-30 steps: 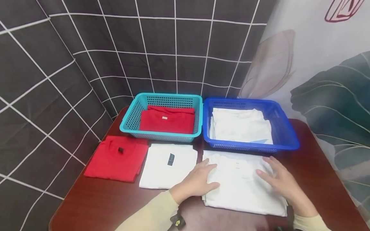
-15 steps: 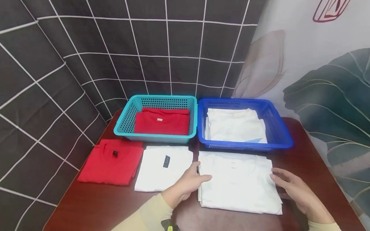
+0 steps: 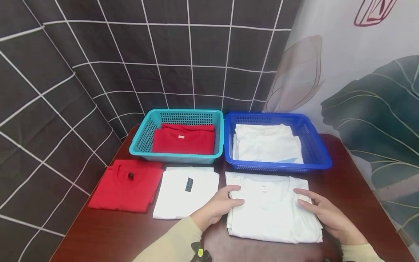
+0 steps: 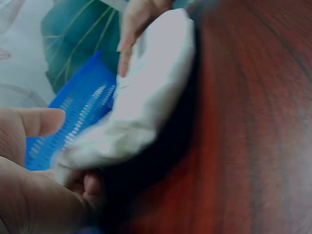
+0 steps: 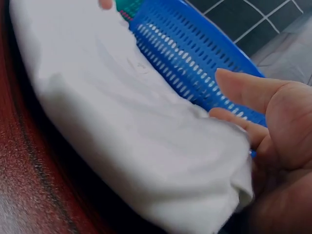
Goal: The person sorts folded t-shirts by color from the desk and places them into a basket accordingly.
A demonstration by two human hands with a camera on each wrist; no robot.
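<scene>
A folded white T-shirt [image 3: 265, 214] with a small neck print lies in front of the blue basket in the head view. My left hand [image 3: 220, 203] grips its left edge, fingers curled under the cloth in the left wrist view and the thumb [image 4: 46, 122] above. Around the right edge is my right hand [image 3: 330, 214]; in the right wrist view its fingers reach beneath the bulging cloth and the thumb [image 5: 243, 90] stands off it. Dark shadow runs under the shirt's near edge in both wrist views. Fingertips under the cloth are partly hidden.
A teal basket [image 3: 144, 154] holds folded red shirts; a blue basket [image 3: 314, 145] beside it holds folded white ones. Left of my left hand lie another folded white shirt [image 3: 183, 200] with a dark label and a folded red shirt [image 3: 127, 193], all on a brown table [image 3: 108, 236].
My right hand swings out past the T-shirt's right edge, then comes back inward onto it. My left hand drops to the left edge and moves in slightly. The head view shifts a little.
</scene>
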